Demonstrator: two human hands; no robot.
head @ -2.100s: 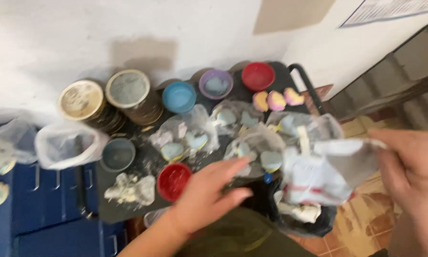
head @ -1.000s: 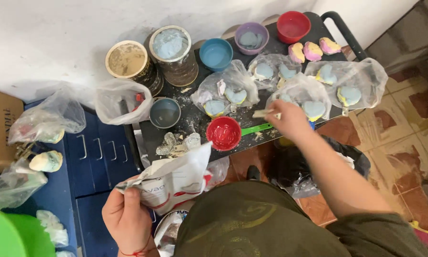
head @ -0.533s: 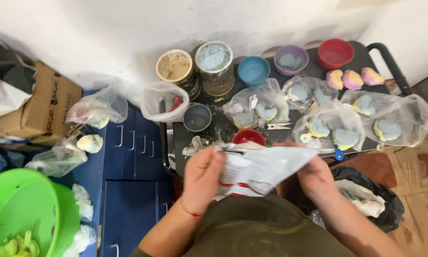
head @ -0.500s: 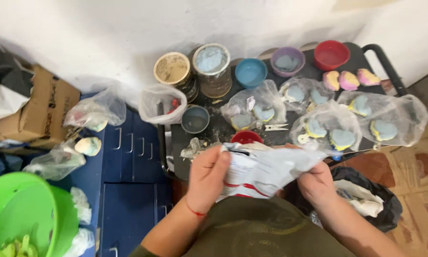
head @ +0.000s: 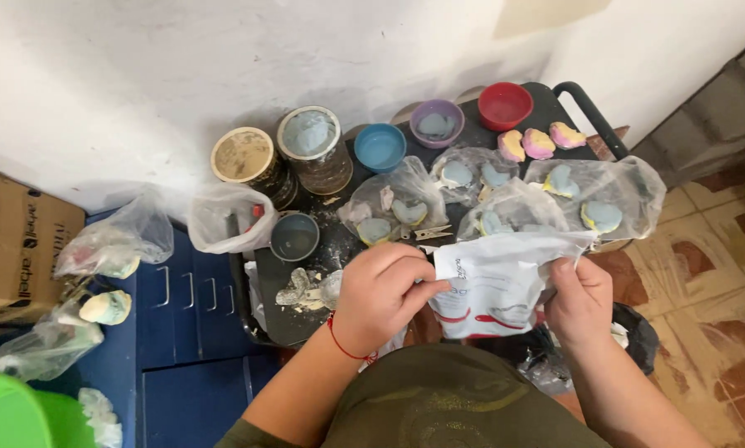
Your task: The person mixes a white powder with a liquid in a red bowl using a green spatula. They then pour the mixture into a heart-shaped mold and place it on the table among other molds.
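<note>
Both hands are closed on a white plastic bag [head: 498, 282] with red markings, gripped by the left hand [head: 380, 297] at one edge and by the right hand [head: 581, 300] at the other (above the lap), near a black tray [head: 285, 319] and a wooden clothespin [head: 432, 234].

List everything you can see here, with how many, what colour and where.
white bag: 1, white with red, held between both hands
tins: 2, paint-crusted, tray's back left
bowls: 4, grey, blue, purple, red, on tray
clear bags: several, holding pale blue shapes, tray's middle and right
pastel shapes: 3, pink-yellow, tray's back right
clothespin: 1, wooden, tray's middle
tray: 1, black
box: 1, cardboard, far left
left hand: grips bag's left edge
right hand: grips bag's right edge
</note>
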